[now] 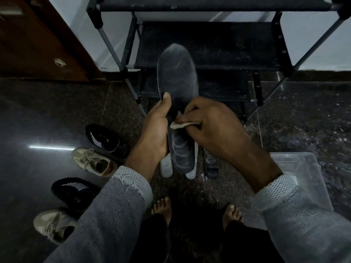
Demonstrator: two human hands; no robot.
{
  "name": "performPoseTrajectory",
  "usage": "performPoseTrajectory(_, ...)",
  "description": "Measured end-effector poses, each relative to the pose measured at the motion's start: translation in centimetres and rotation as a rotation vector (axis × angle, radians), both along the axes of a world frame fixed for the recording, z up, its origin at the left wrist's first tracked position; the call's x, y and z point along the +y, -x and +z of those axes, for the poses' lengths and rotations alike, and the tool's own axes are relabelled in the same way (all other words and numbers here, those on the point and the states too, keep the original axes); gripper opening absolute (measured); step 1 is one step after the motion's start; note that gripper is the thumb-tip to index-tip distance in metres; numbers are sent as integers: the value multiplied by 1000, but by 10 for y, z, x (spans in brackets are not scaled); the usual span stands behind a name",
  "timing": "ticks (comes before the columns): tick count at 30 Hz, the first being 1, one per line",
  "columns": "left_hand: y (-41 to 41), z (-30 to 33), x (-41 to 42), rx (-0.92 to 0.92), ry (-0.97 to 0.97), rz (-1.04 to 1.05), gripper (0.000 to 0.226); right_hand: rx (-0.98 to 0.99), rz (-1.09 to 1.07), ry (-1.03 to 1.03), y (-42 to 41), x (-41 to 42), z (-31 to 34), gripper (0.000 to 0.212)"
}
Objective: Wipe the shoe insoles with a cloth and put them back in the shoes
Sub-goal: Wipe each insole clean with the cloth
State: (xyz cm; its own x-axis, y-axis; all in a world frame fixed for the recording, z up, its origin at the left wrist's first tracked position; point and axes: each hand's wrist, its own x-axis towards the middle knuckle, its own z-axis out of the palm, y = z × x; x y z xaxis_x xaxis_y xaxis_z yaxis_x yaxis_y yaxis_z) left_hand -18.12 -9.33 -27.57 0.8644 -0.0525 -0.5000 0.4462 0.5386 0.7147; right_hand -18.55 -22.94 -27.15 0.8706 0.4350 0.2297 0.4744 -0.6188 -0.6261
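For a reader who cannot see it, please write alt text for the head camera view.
A person's left hand holds a dark insole upright while the right hand presses a pale cloth against it. Below lie more insoles on the dark floor, four shoes at left, a black shoe rack ahead.

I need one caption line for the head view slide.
Left hand holds a dark insole while right hand wipes with cloth.

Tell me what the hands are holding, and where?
The left hand grips the long dark grey insole at its middle edge. The right hand pinches a small white cloth.
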Motion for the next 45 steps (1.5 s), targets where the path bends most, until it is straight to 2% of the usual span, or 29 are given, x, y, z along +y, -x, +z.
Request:
performPoseTrajectory(3, 1, 2, -2, -13, 21, -16, 41, -13, -226, -36, -4, -11, -5, 18)
performPoseTrajectory(5, 2, 3, -2, -20, 29, -22, 37, -22, -294, -56, -4, -12, -6, 18)
performPoseTrajectory(7, 2, 3, -3, -18, 22, -24, 40, -24, -252, -70, 0, -4, -3, 17)
performPoseTrajectory(10, 1, 1, 0, -3, -18, -7, 40, 4, -5, -20, 6, 11, 5, 21)
performPoseTrajectory(12, 1, 1, 2, 1, -17, -8, 40, 11, 45, -4, 5, 11, 4, 23)
performPoseTrajectory(16, 3, 3, -2, -5, 28, -35, 41, -39, -274, -41, 1, -2, -4, 16)
performPoseTrajectory(18, 3, 3, -3, -5, 27, -37, 38, -43, -320, -60, 1, -1, -6, 17)
performPoseTrajectory(22, 1, 3, 0, -6, -12, -24, 37, 28, -20, -63, 4, 9, 1, 23)
performPoseTrajectory(24, 1, 2, 1, -11, -35, -19, 36, 58, 63, -48, 4, 8, 2, 24)
performPoseTrajectory(29, 2, 1, -2, 11, 35, -29, 38, -16, -184, -37, -2, -3, -6, 21)
performPoseTrajectory(34, 0, -1, 0, 19, -14, -12, 40, 85, -27, -98, 3, 5, -1, 20)
performPoseTrajectory(41, 1, -2, -2, -17, 8, -60, 38, 94, -347, -186, -5, -9, -10, 18)
performPoseTrajectory(45, 2, -4, -5, -44, -24, -81, 39, 29, -245, -138, 2, 4, -6, 19)
